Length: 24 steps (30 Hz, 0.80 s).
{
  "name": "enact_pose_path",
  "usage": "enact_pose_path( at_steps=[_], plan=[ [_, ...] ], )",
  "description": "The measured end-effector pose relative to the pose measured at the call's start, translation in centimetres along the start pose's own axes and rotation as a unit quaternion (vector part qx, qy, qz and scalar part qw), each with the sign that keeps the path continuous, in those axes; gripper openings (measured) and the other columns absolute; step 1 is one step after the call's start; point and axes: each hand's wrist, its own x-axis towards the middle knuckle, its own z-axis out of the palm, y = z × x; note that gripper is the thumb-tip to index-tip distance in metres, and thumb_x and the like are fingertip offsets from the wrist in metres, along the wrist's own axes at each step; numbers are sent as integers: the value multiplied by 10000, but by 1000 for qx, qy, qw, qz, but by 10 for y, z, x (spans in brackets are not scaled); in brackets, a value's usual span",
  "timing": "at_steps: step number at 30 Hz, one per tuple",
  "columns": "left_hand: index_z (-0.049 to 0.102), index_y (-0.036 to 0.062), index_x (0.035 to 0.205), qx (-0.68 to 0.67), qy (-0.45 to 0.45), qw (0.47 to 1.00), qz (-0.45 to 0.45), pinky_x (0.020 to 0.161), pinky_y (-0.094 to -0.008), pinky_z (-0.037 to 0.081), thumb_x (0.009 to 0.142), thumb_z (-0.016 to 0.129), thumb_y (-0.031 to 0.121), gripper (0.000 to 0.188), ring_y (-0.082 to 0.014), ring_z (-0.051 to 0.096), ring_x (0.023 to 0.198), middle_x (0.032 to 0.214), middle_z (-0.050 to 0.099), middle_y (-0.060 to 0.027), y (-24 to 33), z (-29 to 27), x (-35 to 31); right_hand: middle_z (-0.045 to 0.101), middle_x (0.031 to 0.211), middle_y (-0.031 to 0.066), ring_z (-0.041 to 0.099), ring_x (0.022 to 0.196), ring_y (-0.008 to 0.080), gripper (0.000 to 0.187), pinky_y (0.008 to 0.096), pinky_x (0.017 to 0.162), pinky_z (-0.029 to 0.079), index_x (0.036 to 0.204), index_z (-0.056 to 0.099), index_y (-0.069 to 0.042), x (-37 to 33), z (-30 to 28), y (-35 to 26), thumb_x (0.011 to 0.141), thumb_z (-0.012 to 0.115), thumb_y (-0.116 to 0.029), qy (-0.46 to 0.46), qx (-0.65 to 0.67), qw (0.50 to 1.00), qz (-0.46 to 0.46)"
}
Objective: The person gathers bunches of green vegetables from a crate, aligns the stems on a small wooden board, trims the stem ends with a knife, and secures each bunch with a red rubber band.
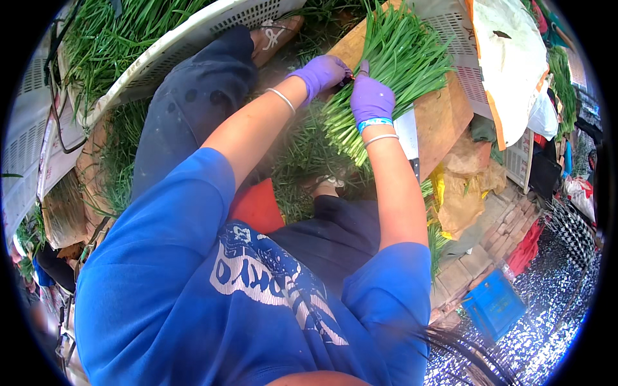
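A thick bundle of green chives (412,61) lies slantwise ahead of me, its pale cut stem ends pointing down toward my lap. My right hand (373,100), in a purple glove, is closed around the stems with the thumb pointing up. On the bundle's left side my left hand (324,74), also gloved in purple, is closed at the stems. A small dark and reddish bit shows at its fingertips, too small to name. Beside my right wrist a knife (408,135) with a dark handle lies on a wooden board (445,116).
A white perforated crate (161,61) heaped with greens (122,38) curves along the upper left. Loose trimmings (299,157) cover the ground between my legs. At right are a white sack (512,71), a yellow-brown plastic bag (463,199) and a blue box (494,305).
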Motion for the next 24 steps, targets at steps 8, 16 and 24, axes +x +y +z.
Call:
enact_pose_path(
  at_steps=[8, 16, 24],
  plan=[
    [647, 71, 950, 76, -8, 996, 42, 682, -288, 477, 753, 593, 222, 254, -191, 603, 696, 815, 650, -99, 4, -2, -5, 642, 780, 152, 638, 681, 297, 493, 411, 612, 497, 1309, 327, -43, 1, 0, -1, 837, 394, -167, -24, -6, 1000, 5],
    [649, 75, 937, 103, -10, 992, 73, 688, -297, 475, 741, 614, 273, 280, -205, 611, 713, 816, 645, -123, -4, -3, -6, 626, 713, 157, 623, 638, 310, 503, 404, 577, 490, 1278, 378, -54, -4, -2, -2, 780, 422, -107, -1, 5, 1000, 10],
    [639, 102, 966, 200, -14, 977, 77, 738, -316, 464, 760, 571, 304, 296, -235, 608, 788, 874, 640, -118, 9, -5, -7, 627, 714, 159, 623, 631, 312, 500, 415, 574, 489, 1270, 383, -47, 0, 1, -1, 777, 427, -112, 15, 2, 1000, 0]
  ],
)
